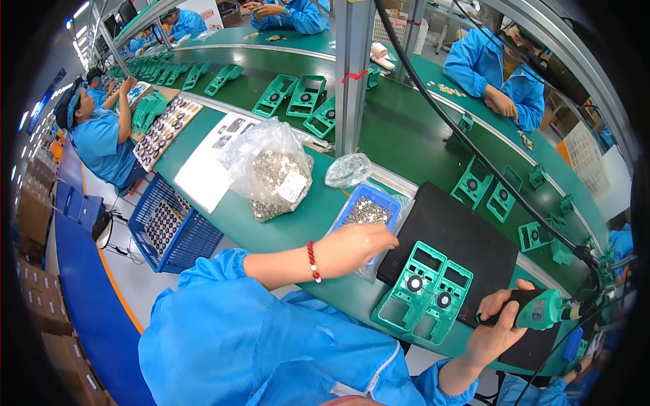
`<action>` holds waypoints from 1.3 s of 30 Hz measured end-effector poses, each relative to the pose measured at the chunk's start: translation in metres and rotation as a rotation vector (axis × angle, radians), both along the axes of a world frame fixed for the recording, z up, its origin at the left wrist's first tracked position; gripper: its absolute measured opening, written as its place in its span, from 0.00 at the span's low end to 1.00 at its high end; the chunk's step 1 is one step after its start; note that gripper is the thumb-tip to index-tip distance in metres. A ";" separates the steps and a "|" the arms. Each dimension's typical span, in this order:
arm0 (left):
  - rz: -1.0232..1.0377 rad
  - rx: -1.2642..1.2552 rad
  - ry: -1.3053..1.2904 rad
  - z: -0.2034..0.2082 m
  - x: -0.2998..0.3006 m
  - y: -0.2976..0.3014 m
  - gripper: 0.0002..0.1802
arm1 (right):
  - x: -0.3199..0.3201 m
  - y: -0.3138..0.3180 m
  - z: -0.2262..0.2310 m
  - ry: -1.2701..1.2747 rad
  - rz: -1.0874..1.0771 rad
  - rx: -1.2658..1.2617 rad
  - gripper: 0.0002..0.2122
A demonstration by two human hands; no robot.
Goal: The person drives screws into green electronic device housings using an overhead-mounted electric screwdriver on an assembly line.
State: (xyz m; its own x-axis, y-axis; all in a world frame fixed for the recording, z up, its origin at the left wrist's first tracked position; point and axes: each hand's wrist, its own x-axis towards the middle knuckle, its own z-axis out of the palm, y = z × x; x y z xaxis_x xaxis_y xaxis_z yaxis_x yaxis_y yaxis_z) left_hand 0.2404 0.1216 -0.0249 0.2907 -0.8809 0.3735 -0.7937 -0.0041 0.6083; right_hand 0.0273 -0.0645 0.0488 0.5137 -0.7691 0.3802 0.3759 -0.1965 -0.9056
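Observation:
My left hand (pixel 361 245), a beaded bracelet at its wrist, hovers at the near edge of a blue tray (pixel 394 204) of small metal screws (pixel 367 211). Its fingers are curled together, and whatever they may hold is hidden. My right hand (pixel 497 330) grips a green and black electric screwdriver (pixel 539 310) around its body, to the right of two green plastic housings (pixel 428 265). These lie side by side, partly on a black mat (pixel 467 233), each with a round black part with a light centre, like a small speaker. Neither hand touches the housings.
A clear bag of metal parts (pixel 274 172) and a printed sheet (pixel 206 166) lie left of the tray. Behind a metal post (pixel 352 81), a green conveyor (pixel 399 128) carries more housings. A black cable (pixel 460 128) hangs across. Co-workers sit around; a blue crate (pixel 172 230) stands left.

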 end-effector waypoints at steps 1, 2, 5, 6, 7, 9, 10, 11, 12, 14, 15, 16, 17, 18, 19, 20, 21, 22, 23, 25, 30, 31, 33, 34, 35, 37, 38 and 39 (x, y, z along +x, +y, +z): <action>-0.027 -0.091 0.041 -0.002 -0.008 -0.006 0.09 | 0.005 0.004 0.000 0.005 -0.001 -0.003 0.17; -0.027 -0.093 0.048 0.000 -0.018 -0.010 0.09 | 0.009 0.007 -0.001 0.003 0.018 -0.021 0.17; -0.067 -0.090 0.074 0.001 -0.046 -0.027 0.07 | 0.018 0.015 0.000 0.004 0.047 -0.028 0.18; -0.090 -0.144 0.050 -0.003 -0.055 -0.034 0.08 | 0.021 0.018 -0.001 0.003 0.063 -0.020 0.18; -0.124 -0.199 0.030 -0.005 -0.061 -0.040 0.09 | 0.024 0.022 0.000 -0.012 0.066 -0.009 0.18; -0.156 -0.197 0.041 -0.010 -0.066 -0.045 0.10 | 0.026 0.025 -0.001 -0.053 0.081 0.004 0.18; -0.182 -0.197 0.051 -0.010 -0.074 -0.048 0.11 | 0.022 0.026 0.000 -0.095 0.100 0.015 0.19; -0.176 -0.204 0.089 -0.011 -0.071 -0.049 0.11 | 0.027 0.030 0.004 -0.101 0.086 0.090 0.19; -0.172 -0.221 0.111 -0.009 -0.071 -0.048 0.12 | 0.028 0.030 0.007 -0.122 0.096 0.081 0.21; -0.122 -0.170 0.200 -0.011 -0.070 -0.045 0.12 | 0.031 0.026 0.008 -0.161 0.153 0.090 0.23; -0.121 -0.190 0.212 -0.012 -0.070 -0.047 0.12 | 0.031 0.027 0.013 -0.156 0.170 0.093 0.24; -0.103 -0.204 0.214 -0.011 -0.069 -0.047 0.11 | 0.031 0.028 0.012 -0.153 0.176 0.093 0.24; -0.106 -0.214 0.213 -0.012 -0.070 -0.047 0.11 | 0.030 0.029 0.008 -0.158 0.176 0.083 0.24; -0.099 -0.226 0.199 -0.012 -0.069 -0.049 0.11 | 0.030 0.028 0.005 -0.173 0.186 0.072 0.24; -0.110 -0.220 0.195 -0.011 -0.069 -0.050 0.11 | 0.028 0.028 0.003 -0.155 0.161 0.068 0.24; -0.117 -0.214 0.187 -0.011 -0.071 -0.051 0.12 | 0.026 0.028 0.001 -0.185 0.186 0.071 0.24; -0.114 -0.206 0.192 -0.012 -0.073 -0.051 0.12 | 0.025 0.028 0.001 -0.220 0.223 0.078 0.24; -0.118 -0.205 0.186 -0.013 -0.074 -0.051 0.11 | 0.023 0.027 0.001 -0.210 0.220 0.079 0.24; -0.122 -0.214 0.188 -0.012 -0.076 -0.052 0.11 | 0.021 0.027 0.002 -0.200 0.232 0.088 0.23; -0.127 -0.227 0.195 -0.012 -0.078 -0.053 0.11 | 0.017 0.027 0.001 -0.189 0.280 0.100 0.23; -0.136 -0.237 0.205 -0.011 -0.083 -0.053 0.12 | 0.018 0.030 -0.002 -0.051 0.248 -0.014 0.22; -0.139 -0.248 0.196 -0.010 -0.084 -0.052 0.12 | 0.018 0.031 -0.003 -0.042 0.239 -0.026 0.22; -0.142 -0.254 0.193 -0.010 -0.084 -0.052 0.12 | 0.017 0.030 -0.006 -0.031 0.230 -0.038 0.22; -0.146 -0.254 0.189 -0.010 -0.084 -0.052 0.12 | 0.016 0.028 -0.010 -0.135 0.277 0.017 0.21; -0.144 -0.255 0.191 -0.010 -0.084 -0.053 0.12 | 0.015 0.027 -0.012 -0.239 0.324 0.072 0.21; -0.143 -0.262 0.191 -0.010 -0.084 -0.054 0.12 | 0.014 0.026 -0.012 -0.227 0.330 0.074 0.21; -0.144 -0.261 0.189 -0.010 -0.084 -0.054 0.11 | 0.014 0.026 -0.012 -0.217 0.333 0.075 0.21; -0.148 -0.254 0.185 -0.010 -0.085 -0.054 0.11 | 0.015 0.027 -0.011 -0.213 0.337 0.076 0.21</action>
State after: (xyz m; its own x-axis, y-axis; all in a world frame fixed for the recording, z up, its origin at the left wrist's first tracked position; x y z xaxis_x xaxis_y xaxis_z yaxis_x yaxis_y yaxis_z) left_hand 0.1550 0.0679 -0.0350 0.2498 -0.8043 0.5392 -0.6507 0.2729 0.7086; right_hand 0.0421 -0.0375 0.0379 0.6576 -0.6013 0.4540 0.5887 0.0341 -0.8076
